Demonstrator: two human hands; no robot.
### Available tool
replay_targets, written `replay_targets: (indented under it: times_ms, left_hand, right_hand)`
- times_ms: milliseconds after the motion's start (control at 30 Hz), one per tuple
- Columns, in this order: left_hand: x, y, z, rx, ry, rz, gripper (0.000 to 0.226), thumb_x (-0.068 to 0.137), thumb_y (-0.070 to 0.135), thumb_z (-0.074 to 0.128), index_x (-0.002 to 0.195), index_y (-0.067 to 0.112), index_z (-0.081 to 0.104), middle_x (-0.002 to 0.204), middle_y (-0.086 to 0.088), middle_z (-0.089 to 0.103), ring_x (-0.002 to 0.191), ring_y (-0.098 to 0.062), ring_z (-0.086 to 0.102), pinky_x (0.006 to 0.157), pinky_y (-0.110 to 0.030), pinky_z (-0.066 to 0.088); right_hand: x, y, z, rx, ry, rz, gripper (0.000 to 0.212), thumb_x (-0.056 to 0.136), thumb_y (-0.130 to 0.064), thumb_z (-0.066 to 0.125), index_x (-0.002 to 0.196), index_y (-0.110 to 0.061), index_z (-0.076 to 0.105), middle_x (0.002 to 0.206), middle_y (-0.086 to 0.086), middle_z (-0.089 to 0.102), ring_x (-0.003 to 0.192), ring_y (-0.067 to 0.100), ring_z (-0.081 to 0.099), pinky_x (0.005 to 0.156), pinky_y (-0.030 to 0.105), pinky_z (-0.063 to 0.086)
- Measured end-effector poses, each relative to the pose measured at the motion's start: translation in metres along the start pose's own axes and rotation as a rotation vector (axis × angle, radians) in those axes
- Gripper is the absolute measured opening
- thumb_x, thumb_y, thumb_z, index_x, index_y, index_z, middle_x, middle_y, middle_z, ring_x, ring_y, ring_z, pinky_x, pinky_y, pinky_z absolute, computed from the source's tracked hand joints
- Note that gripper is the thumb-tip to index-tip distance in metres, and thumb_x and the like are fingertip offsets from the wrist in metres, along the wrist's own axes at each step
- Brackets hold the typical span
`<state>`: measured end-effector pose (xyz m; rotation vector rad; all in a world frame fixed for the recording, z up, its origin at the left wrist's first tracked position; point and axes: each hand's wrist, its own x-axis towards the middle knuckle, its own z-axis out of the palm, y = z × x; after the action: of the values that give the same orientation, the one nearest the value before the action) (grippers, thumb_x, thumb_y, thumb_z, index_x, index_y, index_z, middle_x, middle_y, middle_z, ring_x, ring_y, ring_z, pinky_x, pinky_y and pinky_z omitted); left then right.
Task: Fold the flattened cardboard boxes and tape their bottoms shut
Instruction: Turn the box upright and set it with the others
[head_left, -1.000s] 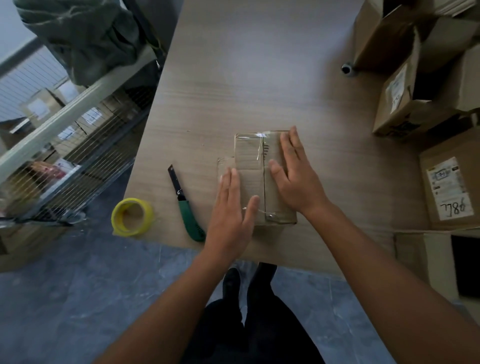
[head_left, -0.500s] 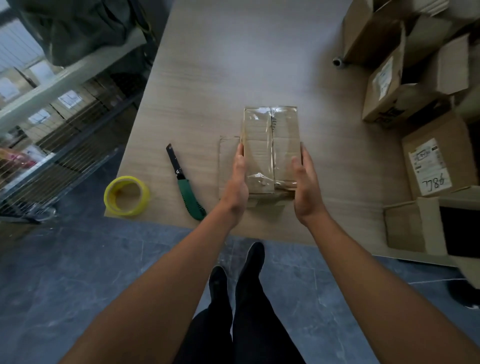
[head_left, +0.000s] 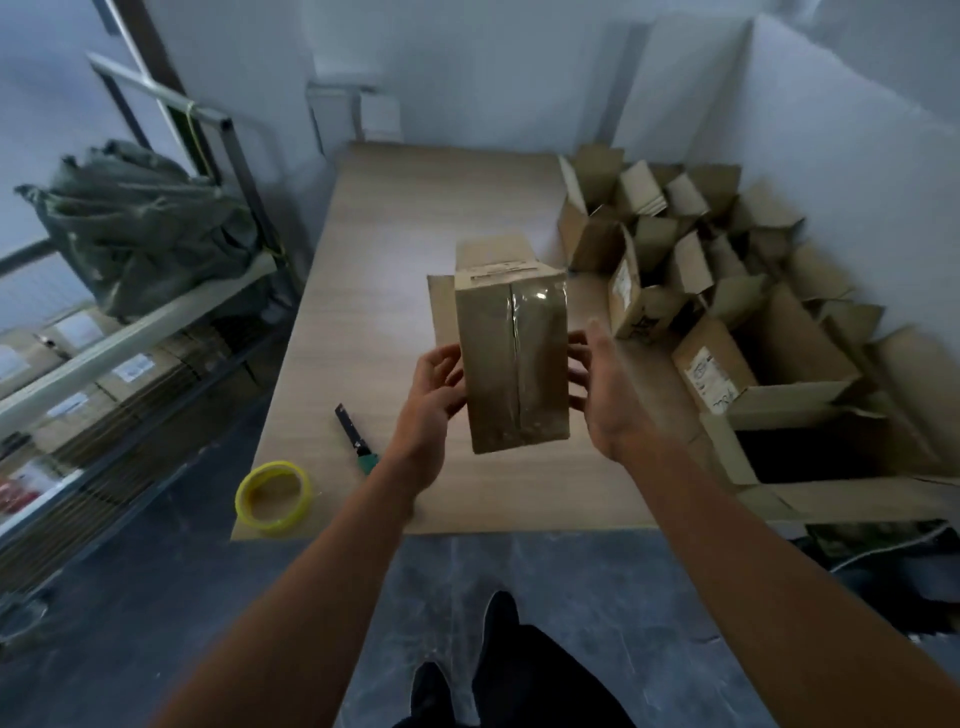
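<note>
A small brown cardboard box (head_left: 511, 358) is lifted above the wooden table (head_left: 395, 249), its taped bottom facing me with clear tape along the centre seam. My left hand (head_left: 434, 387) grips its left side with curled fingers. On the box's right side, my right hand (head_left: 602, 389) holds it, fingers partly hidden behind the cardboard. The box's open flaps point away from me. A yellow tape roll (head_left: 272, 493) lies at the table's near left corner, and a green-handled utility knife (head_left: 356, 439) lies beside it.
A pile of folded open boxes (head_left: 691, 291) fills the table's right side, with larger labelled boxes (head_left: 779, 395) nearer me. A metal rack (head_left: 104, 364) with cartons and a grey-green sack (head_left: 140, 228) stands left. White walls close off the back and right.
Both hands moved from pressing the tape on top to the box's sides, then lifted the box off the table and tilted it. My view has risen toward the far wall.
</note>
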<state>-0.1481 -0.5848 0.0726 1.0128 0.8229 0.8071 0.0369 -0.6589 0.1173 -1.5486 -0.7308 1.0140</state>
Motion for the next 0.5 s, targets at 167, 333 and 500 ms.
replay_targets:
  times_ms: [167, 333, 500]
  left_hand:
    - [-0.007, 0.015, -0.006, -0.099, 0.054, -0.057, 0.029, 0.105, 0.03, 0.039, 0.11, 0.01, 0.06, 0.118, -0.011, 0.067, 0.121, -0.035, 0.061, 0.107, -0.057, 0.046]
    - [-0.01, 0.02, -0.007, -0.059, 0.025, -0.159, 0.068, 0.101, 0.067, 0.031, 0.122, 0.01, 0.062, 0.124, -0.013, 0.067, 0.117, -0.033, 0.063, 0.107, -0.054, 0.046]
    - [-0.011, 0.021, -0.014, -0.071, -0.005, -0.2, 0.079, 0.094, 0.078, 0.028, 0.133, 0.016, 0.06, 0.129, -0.011, 0.067, 0.119, -0.031, 0.063, 0.106, -0.057, 0.047]
  right_hand:
    - [-0.018, -0.022, -0.003, 0.062, 0.035, 0.039, 0.055, 0.102, -0.063, 0.035, 0.126, -0.02, 0.058, 0.124, 0.007, 0.063, 0.118, 0.029, 0.059, 0.095, 0.047, 0.05]
    - [-0.039, -0.02, 0.001, 0.024, -0.052, 0.042, 0.038, 0.104, -0.048, 0.043, 0.128, -0.026, 0.063, 0.135, 0.002, 0.06, 0.129, 0.027, 0.053, 0.109, 0.057, 0.043]
    - [-0.047, -0.019, 0.003, -0.092, -0.122, 0.047, 0.036, 0.094, -0.029, 0.055, 0.128, -0.018, 0.056, 0.134, -0.004, 0.058, 0.13, 0.017, 0.047, 0.115, 0.057, 0.03]
